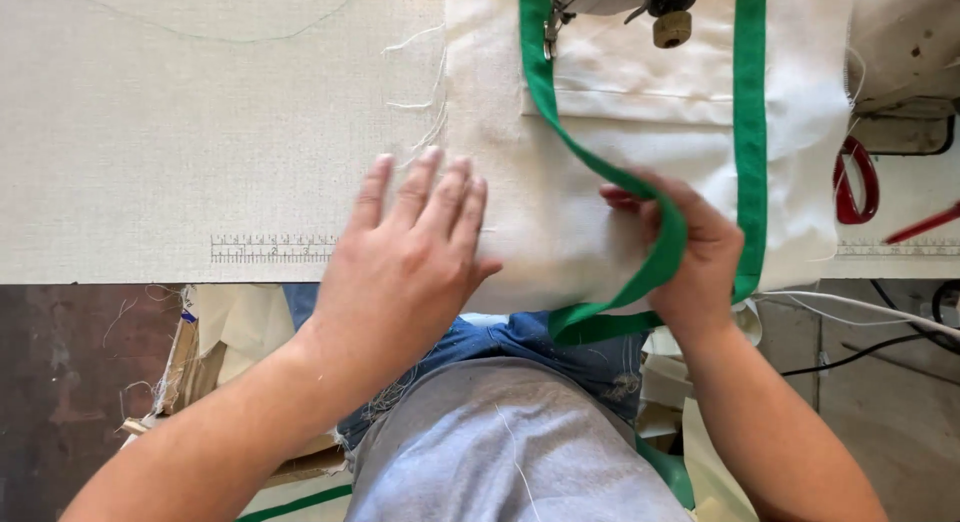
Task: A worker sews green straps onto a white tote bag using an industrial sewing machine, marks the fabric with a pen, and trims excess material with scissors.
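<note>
The left hand (405, 257) lies flat, fingers spread, on one cream cloth panel (560, 212); at its 3 o'clock the right hand (690, 252) has its grip closed on one green strap (600, 167). Both rest on a pale desk (150, 132), with red scissors (857, 182) at 3 o'clock.

Sewing machine (640, 2) cut off at top; right hand's fingers (625, 197) perhaps under the strap (640, 197).

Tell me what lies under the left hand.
The left hand rests flat on cream cloth spread over the sewing table. The table's printed ruler strip runs toward the hand, and whatever lies directly beneath the palm is covered.
</note>
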